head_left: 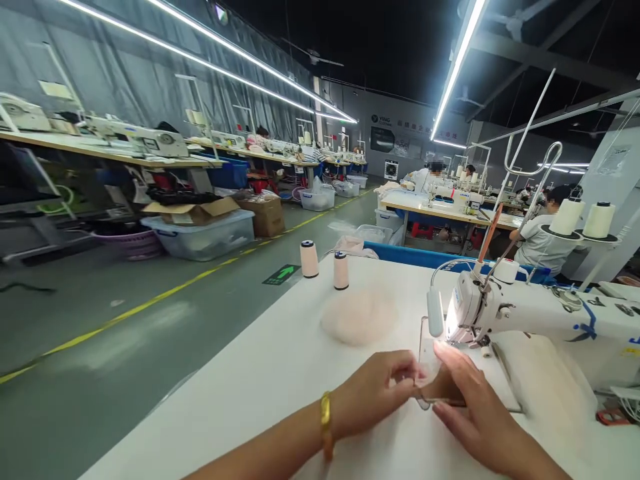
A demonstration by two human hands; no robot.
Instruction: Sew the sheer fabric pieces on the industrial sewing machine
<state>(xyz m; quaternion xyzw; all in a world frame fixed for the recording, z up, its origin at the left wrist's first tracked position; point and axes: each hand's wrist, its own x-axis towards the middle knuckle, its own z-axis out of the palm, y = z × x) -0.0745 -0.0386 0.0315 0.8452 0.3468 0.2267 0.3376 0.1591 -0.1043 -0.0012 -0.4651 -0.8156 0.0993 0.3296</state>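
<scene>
My left hand (375, 393), with a yellow bracelet at the wrist, is closed in a pinch at the front left of the sewing machine's plate; whatever its fingertips hold is too small and blurred to name. My right hand (467, 393) lies at the plate with thumb and fingers apart, its fingertips just below the needle area of the white sewing machine (470, 310). A small lamp (435, 312) lights that spot. Pale, sheer fabric (547, 380) lies under the machine's arm at the right. A blurred round pale piece (360, 317) rests on the white table (260, 387).
Two thread cones (309, 259) stand at the table's far left edge. A blue bin (415, 255) sits behind the table. A red-handled tool (613, 417) lies at the right edge. A person (543, 230) sits at the back right. Other sewing stations line the room.
</scene>
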